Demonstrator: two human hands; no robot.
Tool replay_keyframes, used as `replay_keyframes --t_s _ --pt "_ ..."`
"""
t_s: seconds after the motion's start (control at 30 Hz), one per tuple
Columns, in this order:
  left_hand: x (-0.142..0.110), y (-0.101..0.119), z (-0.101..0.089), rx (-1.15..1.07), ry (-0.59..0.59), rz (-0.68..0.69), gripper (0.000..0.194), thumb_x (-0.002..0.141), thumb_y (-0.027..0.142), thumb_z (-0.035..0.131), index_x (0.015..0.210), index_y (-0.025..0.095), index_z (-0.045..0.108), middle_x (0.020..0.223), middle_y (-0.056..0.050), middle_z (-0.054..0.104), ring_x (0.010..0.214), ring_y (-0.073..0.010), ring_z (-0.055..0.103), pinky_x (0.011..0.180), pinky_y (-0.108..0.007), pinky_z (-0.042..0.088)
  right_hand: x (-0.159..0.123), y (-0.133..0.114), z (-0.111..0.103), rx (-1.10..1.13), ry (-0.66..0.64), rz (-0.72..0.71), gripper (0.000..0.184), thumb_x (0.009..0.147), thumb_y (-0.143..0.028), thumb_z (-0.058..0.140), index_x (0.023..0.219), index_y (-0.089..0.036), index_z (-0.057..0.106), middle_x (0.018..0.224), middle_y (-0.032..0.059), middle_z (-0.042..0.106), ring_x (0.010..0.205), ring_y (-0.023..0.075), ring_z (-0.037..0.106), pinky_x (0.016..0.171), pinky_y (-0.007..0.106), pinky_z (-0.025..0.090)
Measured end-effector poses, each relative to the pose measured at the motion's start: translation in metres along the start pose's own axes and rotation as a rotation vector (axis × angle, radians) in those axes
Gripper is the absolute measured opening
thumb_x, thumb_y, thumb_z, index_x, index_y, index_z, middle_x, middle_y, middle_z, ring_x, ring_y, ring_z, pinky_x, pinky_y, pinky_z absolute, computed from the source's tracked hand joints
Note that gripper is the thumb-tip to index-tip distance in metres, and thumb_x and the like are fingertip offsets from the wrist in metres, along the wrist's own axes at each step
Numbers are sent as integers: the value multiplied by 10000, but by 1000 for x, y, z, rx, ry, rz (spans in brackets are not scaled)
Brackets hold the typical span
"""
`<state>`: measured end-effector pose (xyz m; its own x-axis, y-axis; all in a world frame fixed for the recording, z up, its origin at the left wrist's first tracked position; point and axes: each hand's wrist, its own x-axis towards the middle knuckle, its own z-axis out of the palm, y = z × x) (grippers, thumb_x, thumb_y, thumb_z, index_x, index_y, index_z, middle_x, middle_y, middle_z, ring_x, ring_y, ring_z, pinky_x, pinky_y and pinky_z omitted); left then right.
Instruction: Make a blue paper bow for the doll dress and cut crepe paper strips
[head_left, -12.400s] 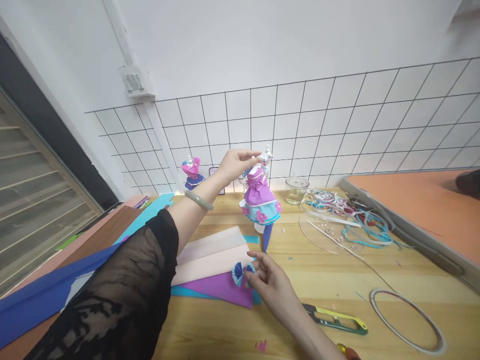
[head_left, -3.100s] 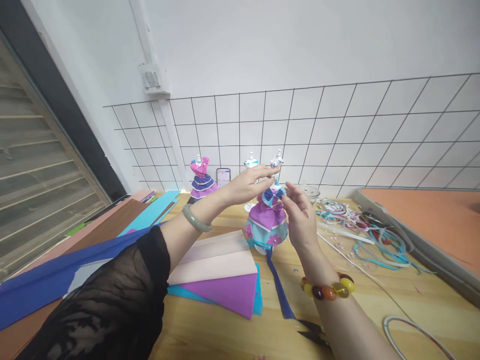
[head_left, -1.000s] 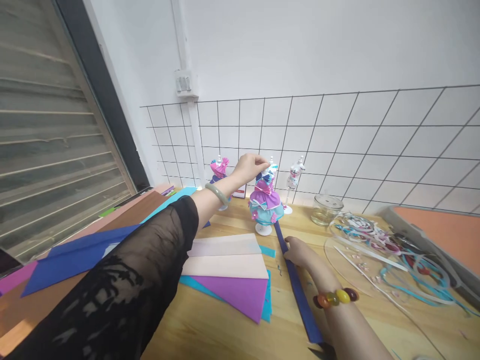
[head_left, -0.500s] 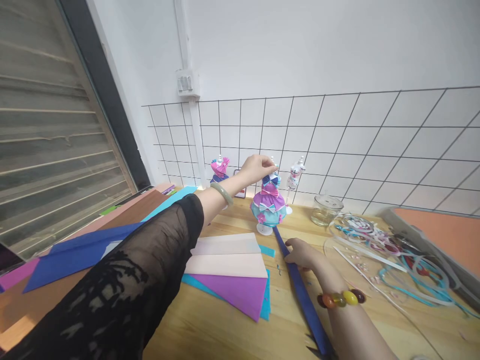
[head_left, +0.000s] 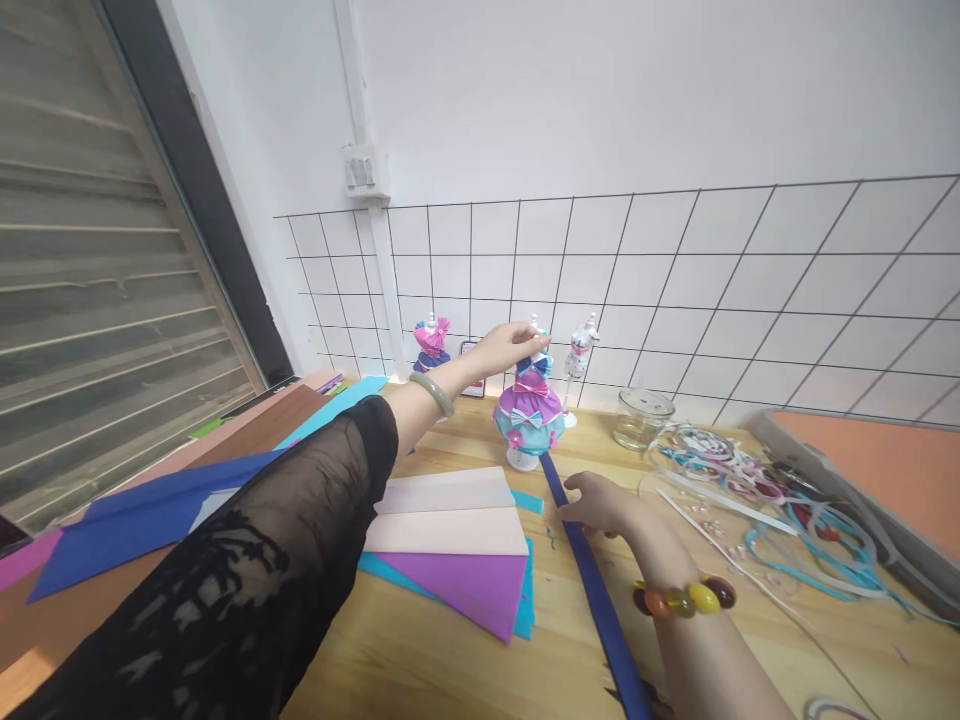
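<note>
My left hand [head_left: 512, 347] reaches forward to a small dress form [head_left: 529, 410], its fingers pressed together at the top of the bodice. The form stands upright on a white base and wears a purple and turquoise dress with several bows. Part of the bodice is hidden behind my fingers. My right hand [head_left: 600, 503] rests over a long dark blue strip [head_left: 604, 610], fingers curved and apart, with the thumb side at the strip's edge. That strip runs from the dress form's base towards me.
Pink, purple and turquoise sheets [head_left: 454, 530] lie in the middle. More coloured sheets [head_left: 157, 500] cover the left side. Behind stand a pink-and-blue dressed form [head_left: 431, 345] and a white patterned form [head_left: 581, 350]. To the right are a glass jar [head_left: 643, 418], tangled ribbons [head_left: 817, 540] and a grey-edged tray [head_left: 776, 430].
The whole view has shifted slightly. My left fingers look straighter and lie lower at the bodice; my right hand stays over the blue strip.
</note>
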<state>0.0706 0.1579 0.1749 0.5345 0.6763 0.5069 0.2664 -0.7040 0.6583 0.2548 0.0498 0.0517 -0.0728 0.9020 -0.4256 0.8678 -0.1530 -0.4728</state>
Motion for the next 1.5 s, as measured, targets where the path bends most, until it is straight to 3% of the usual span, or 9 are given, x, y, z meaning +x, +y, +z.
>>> replay_keyframes --t_s 0.33,0.53,0.63,0.8,0.97,1.13,1.5 --pt "0 3 -3 77 129 -49 257 734 399 581 769 147 615 821 -45 630 746 -122 555 736 -296 434 5 3 -3 -32 143 -61 458 676 -291 600 1117 -167 572 877 92 679 753 208 647 593 273 451" --pt "-5 19 -8 186 156 12 228 792 342 506 799 159 642 898 -46 637 846 -137 556 819 -294 400 0 7 -10 2 348 -100 489 698 -305 585 1154 -130 567 1036 140 645 903 251 616 729 325 454" --pt "-11 30 -11 178 98 36 238 822 336 481 861 171 647 963 -54 624 903 -142 544 835 -291 396 -8 6 -22 35 497 -144 439 748 -295 535 1154 -130 564 1053 144 636 937 258 602 771 351 445" --pt "-21 43 -11 125 -9 107 231 839 325 489 914 181 653 1000 -64 591 950 -148 532 863 -303 393 -29 -8 -39 146 774 -309 372 831 -359 452 1130 -161 554 1142 97 597 1063 214 534 869 357 417" --pt "-30 55 -4 51 -89 154 233 853 319 484 953 174 636 1001 -66 577 970 -150 526 858 -301 405 -54 -30 -37 462 1040 -649 324 754 -435 589 996 -220 595 1048 53 620 958 203 576 806 388 464" --pt "-37 66 2 -5 -130 172 232 861 317 478 943 168 636 990 -65 566 952 -148 527 832 -298 421 -70 -42 -36 517 1007 -797 282 733 -383 637 973 -244 587 1063 41 600 1022 202 550 857 399 453" --pt "-47 74 9 60 -185 194 199 877 280 468 957 189 626 1014 -50 590 973 -141 527 842 -295 425 -65 -40 -37 344 1024 -832 284 750 -326 631 1019 -249 581 997 36 632 947 202 579 830 403 473"
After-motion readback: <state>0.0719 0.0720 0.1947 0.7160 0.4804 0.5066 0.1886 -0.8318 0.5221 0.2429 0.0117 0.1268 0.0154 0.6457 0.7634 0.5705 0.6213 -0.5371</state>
